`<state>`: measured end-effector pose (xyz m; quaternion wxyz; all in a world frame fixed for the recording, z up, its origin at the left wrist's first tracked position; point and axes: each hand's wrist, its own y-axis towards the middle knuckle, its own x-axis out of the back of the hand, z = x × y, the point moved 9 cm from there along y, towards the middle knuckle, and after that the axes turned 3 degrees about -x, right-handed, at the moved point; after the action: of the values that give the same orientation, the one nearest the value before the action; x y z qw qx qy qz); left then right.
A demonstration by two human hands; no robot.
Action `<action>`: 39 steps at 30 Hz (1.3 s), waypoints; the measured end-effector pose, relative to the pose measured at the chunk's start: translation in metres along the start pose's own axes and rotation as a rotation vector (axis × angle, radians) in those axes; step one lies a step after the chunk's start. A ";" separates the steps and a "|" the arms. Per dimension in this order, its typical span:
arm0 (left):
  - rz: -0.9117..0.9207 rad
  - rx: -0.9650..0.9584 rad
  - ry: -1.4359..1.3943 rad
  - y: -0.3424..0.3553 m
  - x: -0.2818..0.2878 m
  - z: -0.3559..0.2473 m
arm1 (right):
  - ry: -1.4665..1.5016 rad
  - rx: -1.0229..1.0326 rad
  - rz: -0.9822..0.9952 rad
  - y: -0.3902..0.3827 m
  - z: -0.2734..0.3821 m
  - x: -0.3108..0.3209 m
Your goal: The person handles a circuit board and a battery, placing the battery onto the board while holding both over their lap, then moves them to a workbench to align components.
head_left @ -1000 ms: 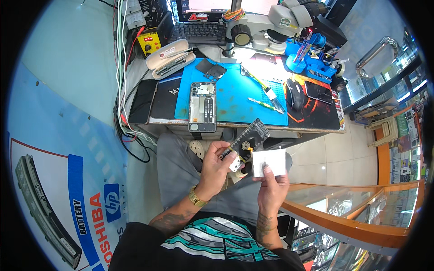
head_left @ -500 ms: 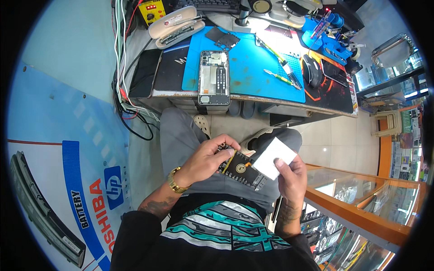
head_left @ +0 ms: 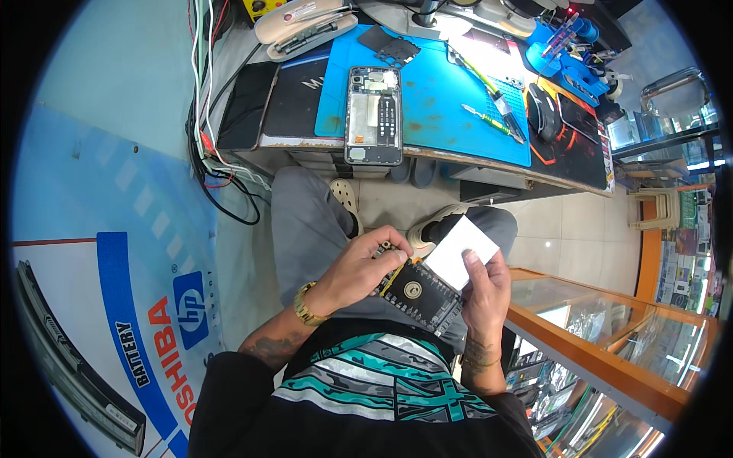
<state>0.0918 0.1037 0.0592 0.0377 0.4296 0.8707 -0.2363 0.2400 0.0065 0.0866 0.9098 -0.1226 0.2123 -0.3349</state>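
Left hand [head_left: 359, 271] fingers curled, gripping flat black rectangular circuit board [head_left: 420, 294]; right hand [head_left: 485, 286] pinching smooth white card [head_left: 460, 252] over lap.

The scene is bright and evenly lit. The strongest light falls on the far end of the counter [head_left: 427, 149], where a white glare patch washes out the blue mat [head_left: 435, 91] near its top edge. The white card [head_left: 460, 252] in the lap is nearly blown out, its surface showing no detail. Shadows are soft and sit mainly under the counter. Glass cases [head_left: 611, 336] at lower right carry reflections. The fisheye bends straight edges toward the rim, and a black border rings the picture. The centre is sharp; the rim softens slightly.
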 end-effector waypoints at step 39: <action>-0.044 -0.335 0.201 0.000 0.000 -0.022 | -0.038 -0.095 0.109 -0.002 0.000 -0.008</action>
<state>0.0950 0.1130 0.0784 0.0162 0.4199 0.9063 -0.0448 0.2336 0.0106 0.0902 0.9237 -0.1602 0.2171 -0.2719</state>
